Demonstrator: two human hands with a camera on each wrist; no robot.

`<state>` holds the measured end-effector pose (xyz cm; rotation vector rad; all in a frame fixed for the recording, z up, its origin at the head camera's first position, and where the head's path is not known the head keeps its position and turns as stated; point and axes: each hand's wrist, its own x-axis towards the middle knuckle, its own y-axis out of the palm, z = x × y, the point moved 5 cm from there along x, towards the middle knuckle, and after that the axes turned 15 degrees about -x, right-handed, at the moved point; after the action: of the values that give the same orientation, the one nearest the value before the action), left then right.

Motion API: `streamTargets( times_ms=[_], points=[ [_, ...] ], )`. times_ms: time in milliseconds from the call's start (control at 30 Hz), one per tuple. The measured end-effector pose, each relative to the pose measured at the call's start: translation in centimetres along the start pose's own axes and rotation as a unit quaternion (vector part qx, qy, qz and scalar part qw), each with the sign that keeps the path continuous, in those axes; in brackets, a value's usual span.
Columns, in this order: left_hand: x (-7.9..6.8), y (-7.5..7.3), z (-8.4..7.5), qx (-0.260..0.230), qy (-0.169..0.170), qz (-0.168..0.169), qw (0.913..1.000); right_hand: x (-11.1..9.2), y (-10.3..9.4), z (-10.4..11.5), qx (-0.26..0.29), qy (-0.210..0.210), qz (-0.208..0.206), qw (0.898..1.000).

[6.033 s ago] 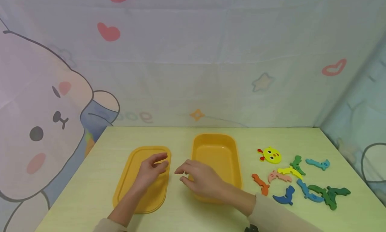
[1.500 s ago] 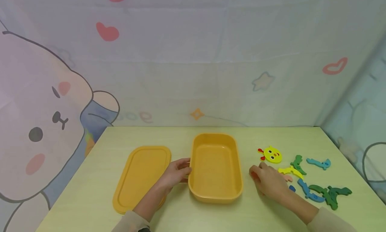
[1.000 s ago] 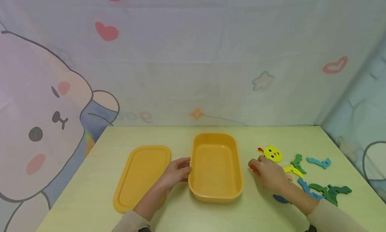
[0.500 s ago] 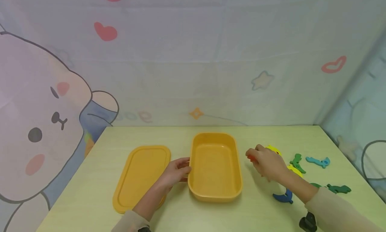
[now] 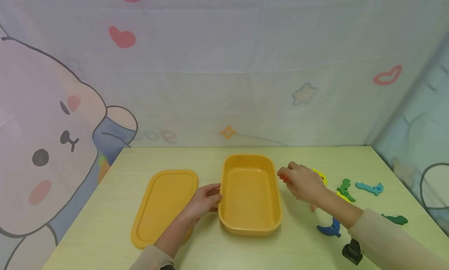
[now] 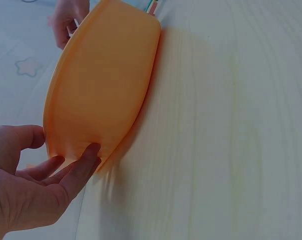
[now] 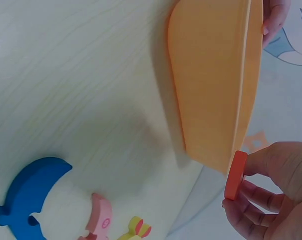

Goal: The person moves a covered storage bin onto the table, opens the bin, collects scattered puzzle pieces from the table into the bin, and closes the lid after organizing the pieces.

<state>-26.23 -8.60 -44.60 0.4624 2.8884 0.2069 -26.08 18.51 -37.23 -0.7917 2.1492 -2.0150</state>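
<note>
Fingers (image 6: 83, 167) of the left hand (image 5: 201, 203): loosely extended, thumb apart, tips against the outer wall of the yellow container, gripping nothing; apparently there to steady it. Fingers of the right hand (image 5: 303, 184): closed in a pinch, thumb opposite fingertips, on one red-orange piece. Backdrop (image 5: 210, 67): pale cloth, printed, behind the table. Table (image 5: 105, 231): light wood-grain top, bearing all items below. Yellow container (image 5: 250, 229): deep, upright, open-topped, set between the two hands, probably so both can reach it. Yellow lid-like panel (image 5: 165, 203): flat on the table left of the container, partly under the left forearm; likely laid aside to leave the top uncovered. Loose pieces, assorted, right of the container, presumably kept to the right hand's side: a dark blue piece (image 5: 329, 228), curved; a light blue piece (image 5: 370, 188); a dark green piece (image 5: 396, 219) and a green piece (image 5: 345, 190); a pink piece (image 7: 98, 217), mostly behind the right arm in the head view. Red-orange piece (image 7: 236, 175): held clear of the table, just beside the container's right rim, a fingertip hold seemingly suited to something so slim.
</note>
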Motion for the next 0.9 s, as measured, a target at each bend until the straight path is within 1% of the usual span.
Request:
streamTargets(
  times_ms=[67,167,433,567,767,900],
  points=[
    [0.0,0.0,-0.1,0.0,0.002,0.0,1.0,0.2,-0.2,0.3,-0.003,-0.01,-0.008,1.0],
    [-0.1,0.0,-0.1,0.0,0.003,0.0,1.0,0.6,-0.5,0.7,-0.004,-0.019,-0.008,1.0],
    [-0.1,0.0,-0.1,-0.003,0.0,0.006,1.0,1.6,-1.0,2.1,0.007,-0.026,0.029,0.999],
    [-0.1,0.1,0.0,-0.006,-0.001,0.008,1.0,2.0,-1.0,2.8,0.003,-0.031,0.038,0.999],
    [-0.2,0.1,-0.1,-0.007,0.005,0.011,0.9999,2.5,-1.2,3.7,0.002,-0.039,0.035,0.999],
    [-0.2,0.1,-0.2,-0.008,0.006,0.013,0.9999,2.8,-1.4,4.3,0.008,-0.055,0.028,0.998]
  ],
)
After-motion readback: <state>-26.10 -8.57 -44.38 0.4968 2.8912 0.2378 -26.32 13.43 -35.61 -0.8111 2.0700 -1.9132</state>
